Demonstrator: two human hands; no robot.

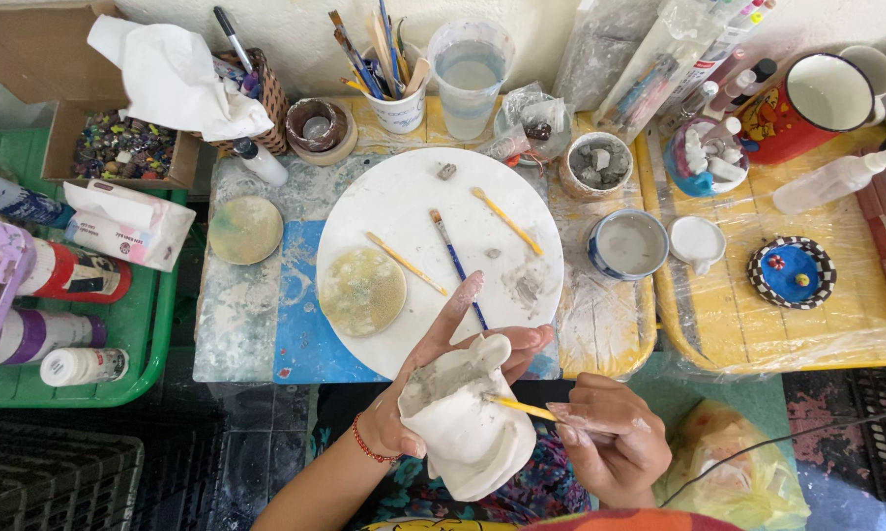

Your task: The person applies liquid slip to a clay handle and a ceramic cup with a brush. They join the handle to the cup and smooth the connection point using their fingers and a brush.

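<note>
My left hand point(433, 379) cradles a white, unglazed clay vessel point(468, 418) with a wavy rim and a grey smear inside, held above my lap. My right hand point(610, 438) grips a thin yellow-handled brush point(520, 406) whose tip touches the inside of the vessel. Just beyond my hands lies a large round white board point(413, 202) with three loose brushes, among them a blue-handled brush point(456, 264), and a flat yellowish clay disc point(362, 291).
A cup of brushes point(396, 98) and a clear water cup point(469, 74) stand at the back. Small bowls of grey slip point(628, 245) sit right of the board. A green tray point(158, 324) with paint bottles is on the left. A red mug point(807, 103) stands far right.
</note>
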